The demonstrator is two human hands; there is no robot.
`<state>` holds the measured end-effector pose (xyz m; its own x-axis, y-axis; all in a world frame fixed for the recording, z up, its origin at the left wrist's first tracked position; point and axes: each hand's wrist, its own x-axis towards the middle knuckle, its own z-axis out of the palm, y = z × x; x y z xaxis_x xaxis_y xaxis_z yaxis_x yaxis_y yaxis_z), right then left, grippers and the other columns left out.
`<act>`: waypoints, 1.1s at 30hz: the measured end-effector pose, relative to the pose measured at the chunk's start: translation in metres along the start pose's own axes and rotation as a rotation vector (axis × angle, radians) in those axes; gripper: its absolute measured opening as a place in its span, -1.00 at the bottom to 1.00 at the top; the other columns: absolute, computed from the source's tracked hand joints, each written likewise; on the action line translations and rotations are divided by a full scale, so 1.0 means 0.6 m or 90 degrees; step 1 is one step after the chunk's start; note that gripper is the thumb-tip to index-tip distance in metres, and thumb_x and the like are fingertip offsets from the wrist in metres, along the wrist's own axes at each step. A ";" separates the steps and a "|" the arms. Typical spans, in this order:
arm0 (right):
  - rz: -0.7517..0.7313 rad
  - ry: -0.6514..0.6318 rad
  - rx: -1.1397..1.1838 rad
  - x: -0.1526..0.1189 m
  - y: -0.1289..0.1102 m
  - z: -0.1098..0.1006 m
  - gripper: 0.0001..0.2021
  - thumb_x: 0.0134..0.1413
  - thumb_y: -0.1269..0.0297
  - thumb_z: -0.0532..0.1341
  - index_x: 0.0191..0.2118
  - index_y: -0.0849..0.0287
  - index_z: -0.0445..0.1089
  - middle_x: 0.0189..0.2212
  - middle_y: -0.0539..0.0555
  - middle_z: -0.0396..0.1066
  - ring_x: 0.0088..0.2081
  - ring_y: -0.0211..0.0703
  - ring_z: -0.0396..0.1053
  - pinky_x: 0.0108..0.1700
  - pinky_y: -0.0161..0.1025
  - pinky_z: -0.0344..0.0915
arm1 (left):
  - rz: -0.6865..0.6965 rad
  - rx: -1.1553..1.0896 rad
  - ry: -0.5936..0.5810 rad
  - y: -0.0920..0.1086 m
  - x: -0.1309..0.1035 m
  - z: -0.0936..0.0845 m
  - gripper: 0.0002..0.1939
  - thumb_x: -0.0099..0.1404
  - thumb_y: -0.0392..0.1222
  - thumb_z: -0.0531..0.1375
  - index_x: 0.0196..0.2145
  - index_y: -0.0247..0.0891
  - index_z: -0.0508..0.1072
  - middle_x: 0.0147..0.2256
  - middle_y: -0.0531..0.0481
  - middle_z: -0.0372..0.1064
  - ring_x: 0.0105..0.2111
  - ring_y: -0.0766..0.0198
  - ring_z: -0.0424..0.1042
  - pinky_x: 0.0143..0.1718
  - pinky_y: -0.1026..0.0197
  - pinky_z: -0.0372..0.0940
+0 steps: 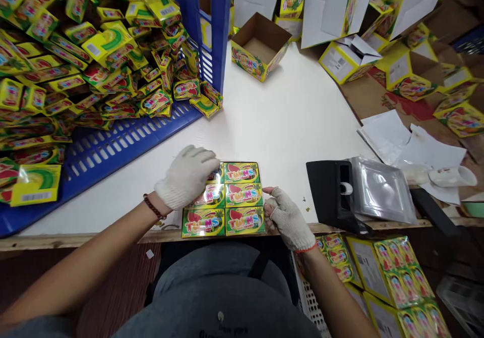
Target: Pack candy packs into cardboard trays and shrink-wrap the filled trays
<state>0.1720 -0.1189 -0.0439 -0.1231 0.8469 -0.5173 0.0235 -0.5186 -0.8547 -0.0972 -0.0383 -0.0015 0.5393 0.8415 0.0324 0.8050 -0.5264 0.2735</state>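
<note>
Left hand lay over the far left corner of the pack, right hand curled at its right side, neither's grip certain, the boxes' long sides running crosswise near the table's front edge.

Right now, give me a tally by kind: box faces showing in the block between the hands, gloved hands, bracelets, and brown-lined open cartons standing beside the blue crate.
Twins boxes: 6, one partly covered
Gloved hands: 2 (left hand, right hand)
Beaded bracelet: 1
Open carton: 1
Total: 10
</note>
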 end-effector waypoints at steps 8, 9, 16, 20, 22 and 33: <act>-0.028 -0.022 -0.003 0.007 -0.003 -0.002 -0.58 -0.06 0.08 0.29 -0.07 0.05 0.24 -0.59 -0.21 0.19 -0.65 -0.35 0.21 -0.62 -0.39 0.13 | 0.182 0.087 -0.079 0.102 0.080 0.029 -0.65 0.43 -0.15 0.03 0.12 -0.19 0.37 0.16 -0.18 0.28 -0.01 0.01 0.32 -0.12 0.03 0.21; -0.021 -0.022 0.003 0.003 -0.002 -0.003 -0.58 -0.05 0.06 0.28 -0.07 0.06 0.23 -0.58 -0.20 0.20 -0.64 -0.35 0.21 -0.62 -0.39 0.12 | 0.174 0.094 -0.084 0.104 0.079 0.031 -0.63 0.43 -0.14 0.03 0.13 -0.18 0.36 0.19 -0.18 0.24 -0.01 0.00 0.32 -0.14 0.03 0.21; -0.070 -0.034 -0.002 -0.045 0.011 -0.006 -0.51 -0.10 0.10 0.38 -0.08 0.08 0.22 -0.50 -0.15 0.25 -0.51 -0.33 0.22 -0.47 -0.35 0.20 | 0.133 0.121 -0.102 0.110 0.074 0.028 -0.52 0.43 0.02 0.03 0.22 -0.16 0.30 0.25 -0.17 0.17 0.04 -0.05 0.28 -0.07 -0.01 0.18; -0.057 -0.010 0.045 -0.053 0.029 -0.006 -0.56 -0.08 0.09 0.38 -0.14 0.10 0.22 -0.40 -0.09 0.29 -0.46 -0.33 0.29 -0.44 -0.33 0.28 | 0.120 0.143 -0.098 0.123 0.075 0.031 -0.45 0.39 0.13 0.04 0.23 -0.16 0.30 0.24 -0.20 0.17 0.04 -0.11 0.26 -0.03 -0.07 0.15; -0.030 -0.020 0.075 -0.053 0.037 -0.004 -0.60 -0.03 0.05 0.34 -0.16 0.10 0.22 -0.42 -0.09 0.28 -0.48 -0.32 0.32 -0.45 -0.31 0.31 | 0.123 0.147 -0.095 0.125 0.074 0.032 -0.41 0.37 0.17 0.06 0.24 -0.16 0.30 0.24 -0.23 0.17 0.05 -0.14 0.25 -0.02 -0.11 0.14; -0.120 0.158 -0.214 -0.107 -0.006 -0.119 -0.80 0.12 0.09 0.19 -0.27 0.11 0.37 -0.52 -0.04 0.39 -0.47 -0.24 0.32 -0.38 -0.28 0.27 | 0.177 0.142 -0.112 0.102 0.086 0.030 -0.39 0.36 0.27 0.02 0.21 -0.10 0.34 0.23 -0.24 0.14 0.07 -0.18 0.26 0.05 -0.14 0.15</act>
<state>0.2508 -0.1630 -0.0109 0.0836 0.9468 -0.3109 0.3498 -0.3200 -0.8805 -0.0157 -0.0291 -0.0003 0.7625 0.6400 -0.0948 0.6461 -0.7609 0.0606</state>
